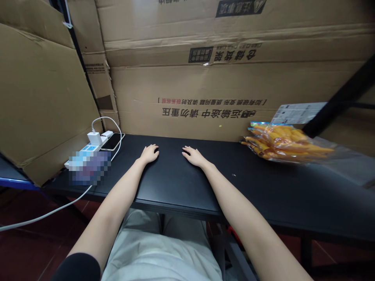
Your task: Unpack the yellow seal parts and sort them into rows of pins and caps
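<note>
Both my hands rest palm down on the black tabletop (172, 175), a short gap apart. My left hand (149, 153) lies flat with its fingers stretched out and holds nothing. My right hand (193, 156) also lies flat, fingers extended toward the left, with nothing in it. Left of my left hand, the nearest thing is a phone (113, 141) lying on the table. To the right of my right hand, some distance off, lies a clear plastic bag of orange, pointed items (284, 142); their kind I cannot make out.
Cardboard panels (181, 84) stand behind the table and another (43, 89) at the left. A power strip (88, 149) carries a white charger (94, 138) with a white cable. Beside it is a blurred purple item (90, 168). A dark metal post (340, 97) slants at the right.
</note>
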Demonstrator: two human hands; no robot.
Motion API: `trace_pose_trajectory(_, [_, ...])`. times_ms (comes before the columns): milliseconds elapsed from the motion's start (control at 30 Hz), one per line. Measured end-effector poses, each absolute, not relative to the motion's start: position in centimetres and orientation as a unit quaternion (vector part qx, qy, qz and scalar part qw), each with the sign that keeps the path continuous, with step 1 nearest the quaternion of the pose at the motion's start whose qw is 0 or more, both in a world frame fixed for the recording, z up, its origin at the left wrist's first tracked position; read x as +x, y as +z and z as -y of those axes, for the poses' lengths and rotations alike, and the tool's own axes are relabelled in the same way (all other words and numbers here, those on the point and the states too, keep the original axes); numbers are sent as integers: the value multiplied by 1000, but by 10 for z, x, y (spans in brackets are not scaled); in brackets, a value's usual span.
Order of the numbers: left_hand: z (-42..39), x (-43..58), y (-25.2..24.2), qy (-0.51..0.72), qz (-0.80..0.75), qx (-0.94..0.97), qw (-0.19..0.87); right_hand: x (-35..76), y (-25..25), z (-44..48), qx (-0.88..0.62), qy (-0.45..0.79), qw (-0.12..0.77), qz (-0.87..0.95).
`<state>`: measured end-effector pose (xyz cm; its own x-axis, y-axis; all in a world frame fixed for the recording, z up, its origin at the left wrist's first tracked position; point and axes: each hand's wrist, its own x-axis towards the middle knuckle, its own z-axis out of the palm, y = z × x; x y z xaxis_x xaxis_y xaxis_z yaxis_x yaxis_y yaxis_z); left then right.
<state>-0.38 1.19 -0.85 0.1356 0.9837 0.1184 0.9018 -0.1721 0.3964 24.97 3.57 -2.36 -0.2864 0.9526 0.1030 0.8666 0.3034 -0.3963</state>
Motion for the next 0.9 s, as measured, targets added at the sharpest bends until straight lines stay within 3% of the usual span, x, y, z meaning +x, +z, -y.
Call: trace_pose_trajectory(900, [-10, -2, -7, 182, -632, 745, 115, 252, -24, -37, -568, 136, 167, 794])
